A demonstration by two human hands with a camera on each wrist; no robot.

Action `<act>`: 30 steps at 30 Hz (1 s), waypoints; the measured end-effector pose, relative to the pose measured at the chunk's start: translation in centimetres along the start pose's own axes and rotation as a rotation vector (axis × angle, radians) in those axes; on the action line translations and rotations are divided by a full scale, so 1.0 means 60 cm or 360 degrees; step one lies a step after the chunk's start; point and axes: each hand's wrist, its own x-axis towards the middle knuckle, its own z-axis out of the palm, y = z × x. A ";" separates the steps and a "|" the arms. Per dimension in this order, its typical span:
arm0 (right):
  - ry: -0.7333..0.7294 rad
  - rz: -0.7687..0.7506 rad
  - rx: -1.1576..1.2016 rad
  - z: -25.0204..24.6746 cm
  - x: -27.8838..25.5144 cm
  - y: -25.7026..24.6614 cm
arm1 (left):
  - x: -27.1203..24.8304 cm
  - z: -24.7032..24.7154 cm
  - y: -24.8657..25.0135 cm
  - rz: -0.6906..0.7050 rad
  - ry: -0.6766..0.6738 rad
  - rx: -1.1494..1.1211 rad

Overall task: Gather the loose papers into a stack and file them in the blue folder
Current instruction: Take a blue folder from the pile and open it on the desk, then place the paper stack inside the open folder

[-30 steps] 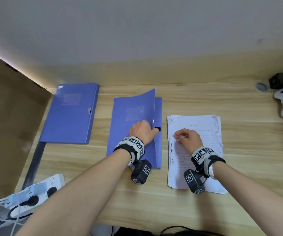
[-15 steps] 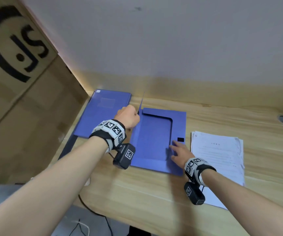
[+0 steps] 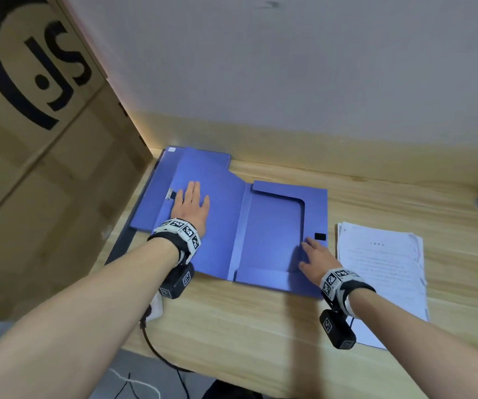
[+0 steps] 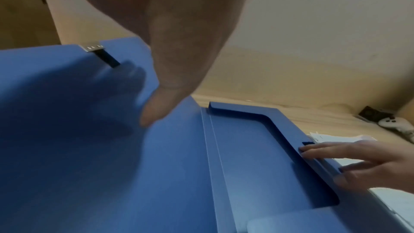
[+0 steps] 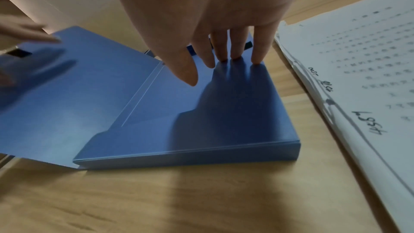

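The blue folder is laid open on the wooden desk. Its cover is pressed flat by the left hand, fingers straight. Its right flap is touched by the straight fingers of the right hand. The stacked papers lie just right of the folder.
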 end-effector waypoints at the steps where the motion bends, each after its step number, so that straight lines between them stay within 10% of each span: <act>1: 0.0019 0.0007 -0.0015 0.003 -0.002 -0.001 | 0.007 0.015 0.006 0.0051 -0.0176 -0.0103; 11: 0.0129 0.0160 -0.0170 0.021 -0.006 -0.022 | 0.059 0.105 0.079 0.0190 -0.0519 -0.0533; 30: 0.0482 0.0332 0.0426 -0.033 -0.078 0.158 | 0.005 -0.055 0.317 0.0549 -0.0126 -0.1540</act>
